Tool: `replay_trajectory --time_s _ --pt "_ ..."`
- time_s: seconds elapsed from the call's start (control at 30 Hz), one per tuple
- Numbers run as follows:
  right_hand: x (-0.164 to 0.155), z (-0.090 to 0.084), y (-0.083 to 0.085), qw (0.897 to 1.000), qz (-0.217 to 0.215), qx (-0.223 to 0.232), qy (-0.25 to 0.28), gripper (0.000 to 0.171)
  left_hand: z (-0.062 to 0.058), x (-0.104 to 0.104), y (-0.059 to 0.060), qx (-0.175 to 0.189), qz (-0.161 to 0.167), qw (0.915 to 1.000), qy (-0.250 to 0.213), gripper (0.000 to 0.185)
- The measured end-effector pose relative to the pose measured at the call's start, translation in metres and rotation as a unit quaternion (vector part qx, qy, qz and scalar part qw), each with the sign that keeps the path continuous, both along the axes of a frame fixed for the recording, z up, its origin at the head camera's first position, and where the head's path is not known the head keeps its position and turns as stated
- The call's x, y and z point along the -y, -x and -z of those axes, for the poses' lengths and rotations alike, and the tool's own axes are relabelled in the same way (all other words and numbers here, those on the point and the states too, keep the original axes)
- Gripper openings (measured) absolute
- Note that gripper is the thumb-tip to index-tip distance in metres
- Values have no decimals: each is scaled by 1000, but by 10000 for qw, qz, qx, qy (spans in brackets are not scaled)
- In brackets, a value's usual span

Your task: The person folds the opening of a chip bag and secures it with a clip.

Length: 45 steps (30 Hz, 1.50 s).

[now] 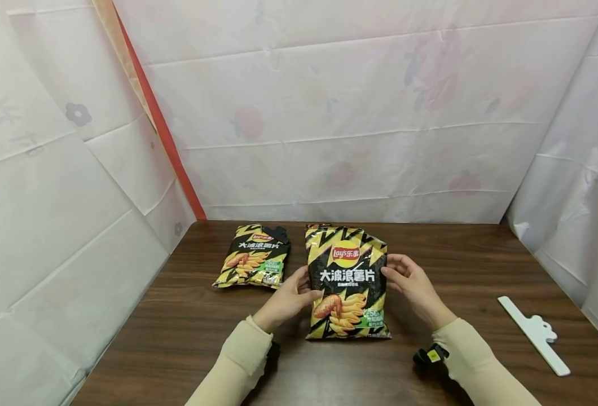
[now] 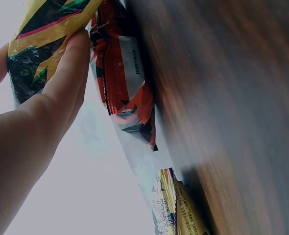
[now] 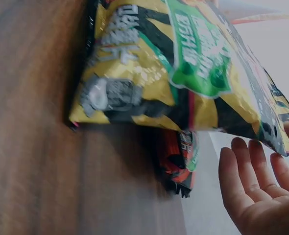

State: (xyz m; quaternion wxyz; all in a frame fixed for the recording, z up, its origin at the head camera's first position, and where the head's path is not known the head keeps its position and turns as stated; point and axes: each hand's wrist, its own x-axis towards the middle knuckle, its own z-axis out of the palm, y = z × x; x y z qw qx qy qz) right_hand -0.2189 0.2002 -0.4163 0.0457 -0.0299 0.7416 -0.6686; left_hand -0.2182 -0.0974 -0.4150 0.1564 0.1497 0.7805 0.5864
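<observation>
chip bag held between two hands on dark wood table

your left hand (image 1: 286, 299) pinches the left edge of the large chip bag (image 1: 347, 282), which lies sealed at mid-table. your right hand (image 1: 410, 285) rests spread against its right edge, fingers relaxed. a second, smaller chip bag (image 1: 253, 262) lies just beside it to the left; a white bag clip (image 1: 532, 334) lies well apart on the right.

Two bare hands, left hand (image 1: 285, 300), right hand (image 1: 412, 285). Long cream sleeves (image 1: 238, 361), ribbed knit cuffs. Small black device (image 1: 431, 355) with yellow mark strapped under right wrist; another black device (image 1: 272, 351) under left.
</observation>
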Motion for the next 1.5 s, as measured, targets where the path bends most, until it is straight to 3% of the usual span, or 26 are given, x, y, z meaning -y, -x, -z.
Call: replay_trajectory --time_s 0.3,0.63,1.03,1.27,1.5 --pt "-2 -9 14 9979 450 -454 -97 52 -1 1 1 -66 43 9999 -71 65" --pt "4 -15 22 9966 678 -274 -385 56 0 2 0 -88 99 9997 -210 63" --pt "10 -14 22 9957 853 -340 89 49 0 3 0 -47 8 9999 -127 65" --pt "12 -14 22 9938 1006 -240 399 35 0 6 2 -64 -23 10000 28 70" --pt "14 -15 21 9927 1067 -150 540 24 -6 9 5 -83 -506 9987 -23 68"
